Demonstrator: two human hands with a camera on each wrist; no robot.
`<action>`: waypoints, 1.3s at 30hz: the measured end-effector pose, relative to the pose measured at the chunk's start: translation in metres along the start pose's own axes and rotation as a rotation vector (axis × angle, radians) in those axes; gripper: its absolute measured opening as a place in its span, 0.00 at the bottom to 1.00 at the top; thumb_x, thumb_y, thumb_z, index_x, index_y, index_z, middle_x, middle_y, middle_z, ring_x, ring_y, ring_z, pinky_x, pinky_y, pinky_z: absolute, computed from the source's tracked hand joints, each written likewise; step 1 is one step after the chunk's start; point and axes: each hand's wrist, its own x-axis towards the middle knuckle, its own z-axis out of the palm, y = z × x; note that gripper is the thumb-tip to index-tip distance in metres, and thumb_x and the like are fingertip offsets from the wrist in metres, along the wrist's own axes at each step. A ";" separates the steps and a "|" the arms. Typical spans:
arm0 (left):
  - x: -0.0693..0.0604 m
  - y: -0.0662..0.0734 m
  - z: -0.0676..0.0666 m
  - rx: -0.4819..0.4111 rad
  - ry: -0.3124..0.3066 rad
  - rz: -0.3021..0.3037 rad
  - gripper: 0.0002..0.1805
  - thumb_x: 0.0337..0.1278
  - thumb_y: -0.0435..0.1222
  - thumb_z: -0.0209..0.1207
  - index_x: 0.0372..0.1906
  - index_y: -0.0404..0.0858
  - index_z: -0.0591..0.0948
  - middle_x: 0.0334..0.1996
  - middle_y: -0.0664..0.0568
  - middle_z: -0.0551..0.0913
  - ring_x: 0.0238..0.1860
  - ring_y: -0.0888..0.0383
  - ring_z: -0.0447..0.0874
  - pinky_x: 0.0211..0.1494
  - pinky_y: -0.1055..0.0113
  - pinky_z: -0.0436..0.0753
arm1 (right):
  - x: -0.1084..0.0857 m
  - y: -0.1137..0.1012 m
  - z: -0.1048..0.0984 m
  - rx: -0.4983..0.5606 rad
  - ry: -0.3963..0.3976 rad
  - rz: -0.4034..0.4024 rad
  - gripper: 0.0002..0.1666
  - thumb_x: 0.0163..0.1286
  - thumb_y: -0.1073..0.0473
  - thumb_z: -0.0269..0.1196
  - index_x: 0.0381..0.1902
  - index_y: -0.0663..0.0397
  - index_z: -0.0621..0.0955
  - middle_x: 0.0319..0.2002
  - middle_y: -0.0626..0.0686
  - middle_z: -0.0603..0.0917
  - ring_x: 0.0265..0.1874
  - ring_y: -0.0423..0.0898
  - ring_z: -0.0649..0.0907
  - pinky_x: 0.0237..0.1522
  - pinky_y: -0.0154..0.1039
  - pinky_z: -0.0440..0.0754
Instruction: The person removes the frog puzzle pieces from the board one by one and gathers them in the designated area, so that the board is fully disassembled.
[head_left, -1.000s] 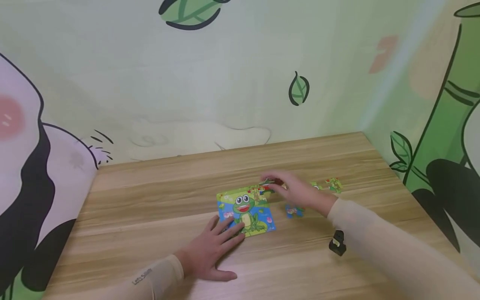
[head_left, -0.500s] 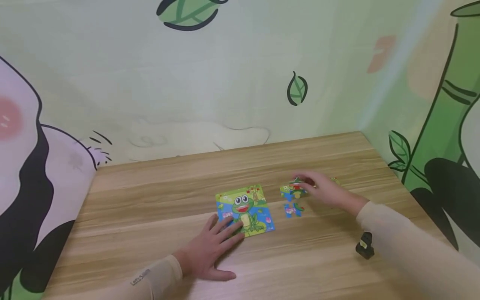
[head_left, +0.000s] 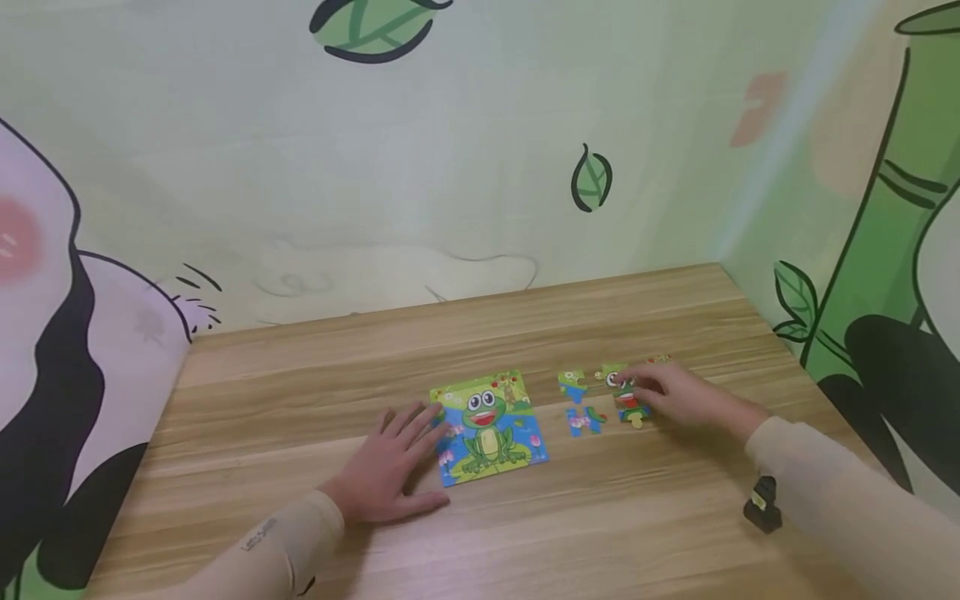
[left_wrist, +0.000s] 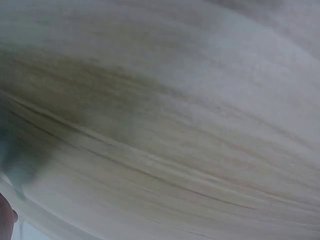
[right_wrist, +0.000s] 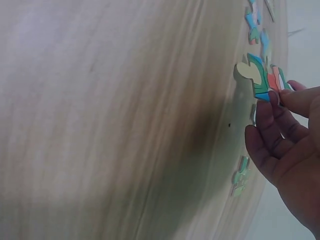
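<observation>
A frog picture card (head_left: 491, 429) lies flat on the table, and the left hand (head_left: 386, 467) rests at its left edge with spread fingers. Further right, the right hand (head_left: 678, 400) pinches a puzzle piece (head_left: 628, 400) showing a red mouth and green. The right wrist view shows that piece (right_wrist: 260, 80) between thumb and fingertips of the right hand (right_wrist: 292, 145), tilted off the table. Left of it lie a green-and-blue piece (head_left: 572, 385) and a blue piece with pink flowers (head_left: 583, 421). A piece with an eye (head_left: 611, 377) is partly behind the held one.
Another piece (head_left: 660, 359) lies beyond the right hand, partly hidden. The wooden table (head_left: 300, 375) meets a wall (head_left: 450, 167) printed with leaves and pandas. A black device (head_left: 762, 504) hangs at the right wrist.
My right hand has moved right with the mouth piece, from beside the card past the flower piece. My left hand has slid left, uncovering the card's lower left part.
</observation>
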 end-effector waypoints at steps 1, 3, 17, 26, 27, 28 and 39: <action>0.000 -0.001 -0.001 -0.004 0.005 -0.003 0.52 0.63 0.71 0.57 0.81 0.42 0.64 0.82 0.40 0.61 0.80 0.34 0.62 0.72 0.24 0.62 | -0.001 0.001 0.000 0.002 -0.006 0.008 0.19 0.78 0.66 0.59 0.64 0.59 0.81 0.37 0.51 0.84 0.33 0.41 0.75 0.36 0.35 0.76; 0.001 -0.003 -0.001 -0.001 0.006 -0.010 0.52 0.63 0.70 0.57 0.82 0.42 0.64 0.82 0.41 0.61 0.80 0.34 0.62 0.72 0.23 0.62 | -0.002 0.001 0.002 0.001 -0.010 0.011 0.19 0.78 0.67 0.59 0.64 0.59 0.81 0.38 0.50 0.84 0.34 0.41 0.76 0.38 0.36 0.77; 0.003 -0.008 0.003 -0.002 -0.021 -0.095 0.53 0.63 0.71 0.56 0.82 0.43 0.62 0.83 0.41 0.59 0.80 0.34 0.61 0.73 0.24 0.62 | -0.004 0.002 0.009 -0.037 -0.010 -0.009 0.19 0.75 0.68 0.61 0.62 0.62 0.82 0.41 0.52 0.85 0.38 0.41 0.79 0.41 0.37 0.80; 0.006 -0.009 0.002 -0.002 -0.060 -0.136 0.54 0.61 0.71 0.56 0.83 0.43 0.61 0.83 0.41 0.58 0.81 0.34 0.59 0.73 0.24 0.61 | 0.003 -0.018 0.010 -0.090 0.043 -0.039 0.20 0.76 0.65 0.60 0.63 0.65 0.81 0.44 0.54 0.85 0.38 0.42 0.81 0.41 0.38 0.82; 0.006 -0.009 0.002 -0.004 -0.065 -0.141 0.54 0.61 0.71 0.56 0.83 0.43 0.61 0.83 0.41 0.58 0.81 0.34 0.59 0.73 0.24 0.61 | 0.005 -0.022 0.011 -0.097 0.043 -0.053 0.20 0.76 0.65 0.61 0.63 0.65 0.81 0.44 0.53 0.85 0.38 0.41 0.81 0.41 0.37 0.82; 0.006 -0.009 0.001 -0.004 -0.070 -0.147 0.54 0.61 0.71 0.56 0.83 0.43 0.61 0.83 0.40 0.58 0.81 0.34 0.59 0.73 0.24 0.61 | 0.009 -0.026 0.013 -0.098 0.040 -0.065 0.20 0.76 0.65 0.61 0.63 0.65 0.81 0.43 0.53 0.85 0.38 0.41 0.81 0.41 0.37 0.82; 0.010 -0.011 0.001 -0.023 -0.116 -0.186 0.55 0.61 0.72 0.55 0.83 0.43 0.61 0.84 0.40 0.56 0.82 0.34 0.58 0.73 0.24 0.61 | 0.042 -0.064 0.044 -0.089 -0.031 -0.120 0.26 0.74 0.64 0.65 0.67 0.66 0.77 0.50 0.58 0.84 0.47 0.48 0.84 0.52 0.45 0.84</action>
